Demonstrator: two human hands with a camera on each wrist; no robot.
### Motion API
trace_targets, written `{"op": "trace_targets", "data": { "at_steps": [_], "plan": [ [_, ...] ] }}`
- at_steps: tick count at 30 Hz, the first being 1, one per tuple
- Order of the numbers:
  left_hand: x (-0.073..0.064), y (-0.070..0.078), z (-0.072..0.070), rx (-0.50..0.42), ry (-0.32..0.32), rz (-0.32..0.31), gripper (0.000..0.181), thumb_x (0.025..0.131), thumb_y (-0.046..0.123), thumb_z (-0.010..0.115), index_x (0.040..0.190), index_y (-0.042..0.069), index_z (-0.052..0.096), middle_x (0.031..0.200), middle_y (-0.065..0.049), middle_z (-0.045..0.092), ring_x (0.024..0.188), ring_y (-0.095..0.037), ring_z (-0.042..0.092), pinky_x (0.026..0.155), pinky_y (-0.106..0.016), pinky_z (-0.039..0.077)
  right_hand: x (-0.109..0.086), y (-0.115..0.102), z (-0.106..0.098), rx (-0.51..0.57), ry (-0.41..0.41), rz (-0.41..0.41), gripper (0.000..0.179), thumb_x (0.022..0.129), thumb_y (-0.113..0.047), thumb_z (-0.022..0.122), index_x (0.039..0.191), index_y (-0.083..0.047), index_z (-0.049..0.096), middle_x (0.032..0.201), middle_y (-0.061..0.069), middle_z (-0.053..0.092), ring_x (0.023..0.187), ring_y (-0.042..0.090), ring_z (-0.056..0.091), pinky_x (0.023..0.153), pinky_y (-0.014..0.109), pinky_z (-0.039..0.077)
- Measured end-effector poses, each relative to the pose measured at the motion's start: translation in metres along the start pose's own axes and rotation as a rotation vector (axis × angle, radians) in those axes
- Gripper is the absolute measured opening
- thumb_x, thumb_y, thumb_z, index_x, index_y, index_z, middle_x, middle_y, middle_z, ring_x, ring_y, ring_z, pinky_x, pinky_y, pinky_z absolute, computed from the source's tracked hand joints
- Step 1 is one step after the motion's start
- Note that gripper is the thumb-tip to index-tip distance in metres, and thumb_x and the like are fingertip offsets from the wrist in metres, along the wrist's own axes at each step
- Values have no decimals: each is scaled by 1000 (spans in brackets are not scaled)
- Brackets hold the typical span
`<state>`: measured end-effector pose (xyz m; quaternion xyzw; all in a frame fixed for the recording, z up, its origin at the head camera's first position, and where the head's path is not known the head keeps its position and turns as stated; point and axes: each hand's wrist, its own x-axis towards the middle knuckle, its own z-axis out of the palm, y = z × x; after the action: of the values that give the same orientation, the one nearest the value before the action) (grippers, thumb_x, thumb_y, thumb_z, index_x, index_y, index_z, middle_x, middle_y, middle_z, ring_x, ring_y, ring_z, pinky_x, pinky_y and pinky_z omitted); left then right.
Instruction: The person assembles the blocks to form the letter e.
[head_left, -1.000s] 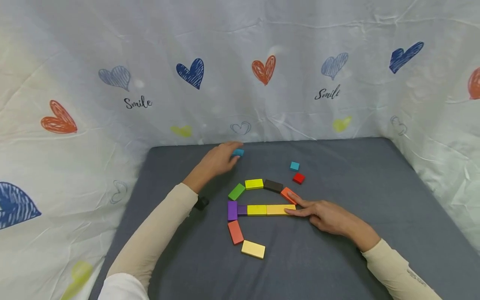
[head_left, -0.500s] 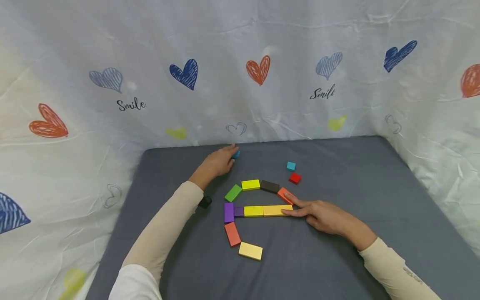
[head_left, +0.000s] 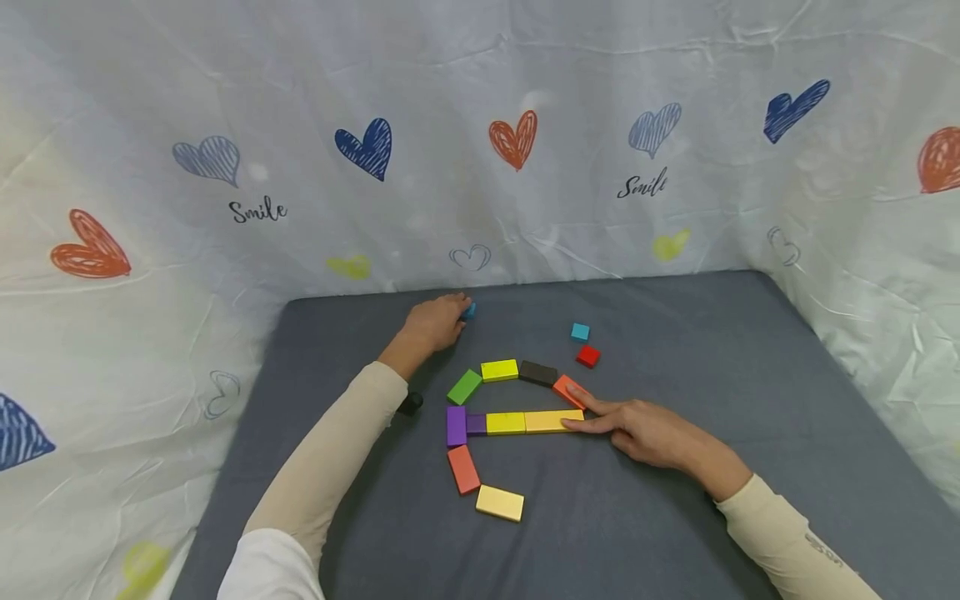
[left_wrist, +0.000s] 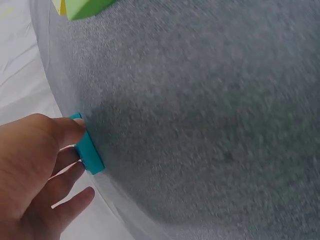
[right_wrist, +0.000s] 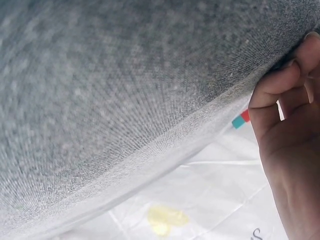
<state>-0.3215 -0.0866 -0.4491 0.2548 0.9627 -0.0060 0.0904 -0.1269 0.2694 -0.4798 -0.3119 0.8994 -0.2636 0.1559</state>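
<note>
At the table's far edge my left hand [head_left: 431, 327] pinches a blue block [left_wrist: 91, 156] between thumb and fingers; most of the block is hidden in the head view. My right hand [head_left: 651, 429] stretches out its index finger and thumb. One fingertip touches an orange block [head_left: 566, 388], the other the end of a light-orange block [head_left: 551, 422]. Those two belong to a curved figure with a straight middle bar: purple block [head_left: 456, 427], green block [head_left: 465, 387], bright yellow block [head_left: 499, 371], black block [head_left: 538, 373], coral block [head_left: 463, 470] and pale yellow block [head_left: 500, 503].
A small blue piece [head_left: 580, 332] and a red piece [head_left: 588, 357] lie behind the figure. Under everything is a grey cloth-covered table [head_left: 660, 333]. A white curtain [head_left: 442, 67] printed with hearts hangs behind and at both sides.
The fingers of my left hand have closed on the blue block, and that hand has drawn slightly nearer. My right hand stays on the same blocks; the whole view has shifted a little.
</note>
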Motion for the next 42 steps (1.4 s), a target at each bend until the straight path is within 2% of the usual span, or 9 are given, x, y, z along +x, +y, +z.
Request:
{"op": "trace_targets", "data": {
  "at_steps": [6,11,16,20,27,33,35,40,42],
  "plan": [
    [-4,-7,-1,-1,6,-49,52,109,19,61,160,15,49,163,-7,47,142,-32,55,105,-50,53,0,0,1,8,0,-6,86,90,20,56,152,-40,57,170,4,35,53,2,25,50,19,28],
    [-8,-14,-3,-5,22,-65,46,106,12,66,151,16,60,153,-9,58,131,-35,63,100,-53,55,0,0,0,-2,9,-7,85,90,19,56,152,-40,58,169,4,36,53,2,26,50,19,27],
    [-18,-21,-2,7,68,-69,39,102,0,67,138,16,72,137,-10,68,119,-37,69,93,-53,58,0,0,-1,4,-4,4,86,91,18,57,152,-42,56,170,3,34,51,1,25,50,18,28],
    [-27,-25,1,30,108,-58,37,100,-5,68,131,13,74,131,-11,70,114,-37,70,91,-53,59,-1,0,-1,-2,-2,6,87,90,19,56,152,-42,57,170,4,35,52,2,25,50,19,29],
    [-49,-32,4,30,111,-46,29,101,-1,68,127,9,75,127,-14,72,111,-36,71,89,-51,59,-3,0,-2,-29,17,2,83,92,17,58,150,-41,59,167,5,40,58,4,36,50,20,30],
    [-71,-32,5,17,75,-54,20,103,2,66,120,7,76,121,-15,73,101,-34,72,79,-47,60,-3,0,-1,0,1,-6,84,91,19,55,152,-39,58,170,4,34,50,2,26,50,19,28],
    [-77,-30,6,15,67,-48,14,103,2,66,114,5,75,118,-16,73,94,-32,71,75,-44,57,-3,0,0,4,-1,-11,86,90,20,54,152,-39,58,172,2,32,49,2,23,50,18,28],
    [-93,-26,7,35,72,-24,18,103,1,67,118,3,75,119,-19,73,95,-34,71,75,-45,59,-2,-1,-1,-2,-4,-13,87,90,20,54,153,-39,57,172,2,31,48,2,21,50,19,28],
    [-99,-25,7,40,72,-29,24,102,2,69,125,4,74,122,-19,73,100,-36,72,78,-48,61,-1,-1,-1,0,-6,-17,86,90,20,54,153,-39,56,172,2,30,48,2,21,50,19,28]
  ]
}}
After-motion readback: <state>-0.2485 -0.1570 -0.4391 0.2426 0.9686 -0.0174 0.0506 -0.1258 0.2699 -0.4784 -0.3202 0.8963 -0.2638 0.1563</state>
